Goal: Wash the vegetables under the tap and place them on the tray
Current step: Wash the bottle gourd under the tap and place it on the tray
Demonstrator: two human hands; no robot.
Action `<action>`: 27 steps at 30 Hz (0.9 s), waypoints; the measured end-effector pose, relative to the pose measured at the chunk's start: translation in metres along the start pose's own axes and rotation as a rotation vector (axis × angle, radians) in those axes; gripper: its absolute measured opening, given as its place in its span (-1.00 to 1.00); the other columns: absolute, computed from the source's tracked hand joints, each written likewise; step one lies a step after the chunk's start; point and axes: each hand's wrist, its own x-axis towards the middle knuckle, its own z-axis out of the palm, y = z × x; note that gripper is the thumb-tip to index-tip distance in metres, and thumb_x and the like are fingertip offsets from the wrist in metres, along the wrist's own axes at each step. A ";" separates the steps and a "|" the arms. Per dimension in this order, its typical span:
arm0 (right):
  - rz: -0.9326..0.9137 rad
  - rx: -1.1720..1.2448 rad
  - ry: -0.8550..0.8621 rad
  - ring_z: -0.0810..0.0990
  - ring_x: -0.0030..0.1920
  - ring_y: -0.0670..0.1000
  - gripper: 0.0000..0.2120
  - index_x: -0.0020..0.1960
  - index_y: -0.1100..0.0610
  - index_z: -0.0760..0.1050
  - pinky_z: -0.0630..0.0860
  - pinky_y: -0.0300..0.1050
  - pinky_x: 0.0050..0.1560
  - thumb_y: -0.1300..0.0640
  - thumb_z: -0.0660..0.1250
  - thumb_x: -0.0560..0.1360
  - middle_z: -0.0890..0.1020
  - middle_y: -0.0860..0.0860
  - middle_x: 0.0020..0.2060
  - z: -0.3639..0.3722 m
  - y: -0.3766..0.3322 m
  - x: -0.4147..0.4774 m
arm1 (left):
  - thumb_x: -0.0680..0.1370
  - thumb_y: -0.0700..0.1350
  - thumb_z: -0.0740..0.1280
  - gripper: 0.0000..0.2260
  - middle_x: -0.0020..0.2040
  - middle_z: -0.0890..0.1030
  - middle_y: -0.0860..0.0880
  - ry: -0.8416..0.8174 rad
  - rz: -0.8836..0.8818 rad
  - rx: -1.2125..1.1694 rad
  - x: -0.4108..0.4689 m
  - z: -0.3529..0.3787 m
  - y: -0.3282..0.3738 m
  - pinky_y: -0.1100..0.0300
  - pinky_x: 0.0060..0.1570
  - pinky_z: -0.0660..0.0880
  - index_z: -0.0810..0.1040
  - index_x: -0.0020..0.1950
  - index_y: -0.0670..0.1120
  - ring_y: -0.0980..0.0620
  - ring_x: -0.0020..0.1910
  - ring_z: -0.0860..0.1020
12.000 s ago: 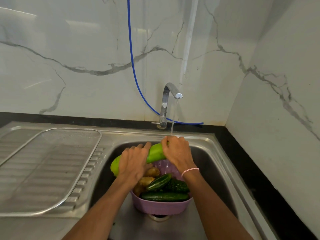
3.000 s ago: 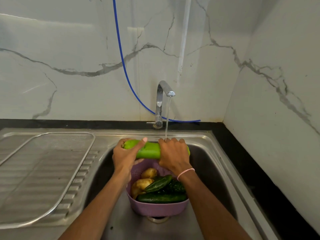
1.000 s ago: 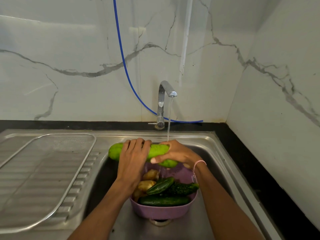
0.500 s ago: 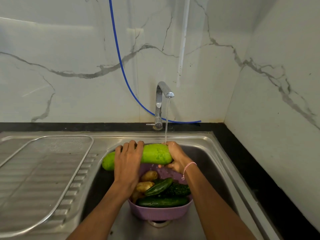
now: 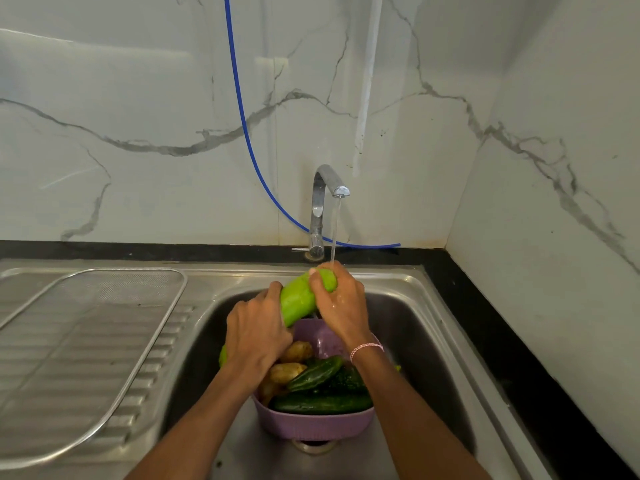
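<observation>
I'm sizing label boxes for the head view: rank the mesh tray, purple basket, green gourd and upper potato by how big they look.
1. mesh tray, clearly largest
2. purple basket
3. green gourd, partly hidden; about as long as the basket is wide, but slimmer
4. upper potato, smallest
</observation>
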 end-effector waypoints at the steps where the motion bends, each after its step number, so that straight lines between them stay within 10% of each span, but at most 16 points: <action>1: 0.039 -0.041 -0.006 0.64 0.03 -0.02 -0.73 0.13 -0.07 0.57 0.64 0.09 0.12 -0.23 0.27 0.63 0.67 -0.03 -0.02 0.000 0.000 0.003 | 0.35 0.07 0.52 -0.53 -0.03 0.69 0.00 0.008 0.010 0.013 -0.001 0.001 0.000 0.05 -0.20 0.51 0.43 0.18 0.05 -0.15 -0.14 0.67; 10: 0.504 -0.073 -0.222 0.60 0.21 0.19 -0.23 0.34 0.13 0.56 0.51 0.19 0.33 -0.38 -0.07 0.51 0.63 0.15 0.24 -0.004 0.004 0.020 | 0.14 -0.16 0.61 -0.48 -0.18 0.65 0.01 0.084 0.087 0.133 -0.002 0.002 -0.007 0.06 -0.27 0.51 0.53 0.04 0.00 -0.12 -0.26 0.64; 17: 0.814 0.211 -0.318 0.26 -0.56 -0.10 -0.54 -0.16 0.04 0.40 0.16 -0.26 -0.60 -0.24 -0.01 0.70 0.39 -0.01 -0.48 -0.014 0.013 0.020 | 0.16 -0.21 0.57 -0.46 -0.10 0.65 -0.01 0.125 0.108 0.131 -0.001 0.005 -0.009 -0.01 -0.13 0.52 0.53 0.10 -0.01 -0.13 -0.16 0.62; 27: 0.861 0.564 -0.691 0.14 -0.65 -0.13 -0.33 -0.34 0.16 0.47 0.04 -0.29 -0.67 -0.29 -0.07 0.63 0.23 -0.09 -0.60 -0.012 0.028 0.014 | 0.18 -0.19 0.52 -0.49 -0.11 0.66 0.04 0.125 0.080 0.061 0.002 0.005 -0.013 0.01 -0.14 0.49 0.53 0.09 0.05 -0.13 -0.17 0.62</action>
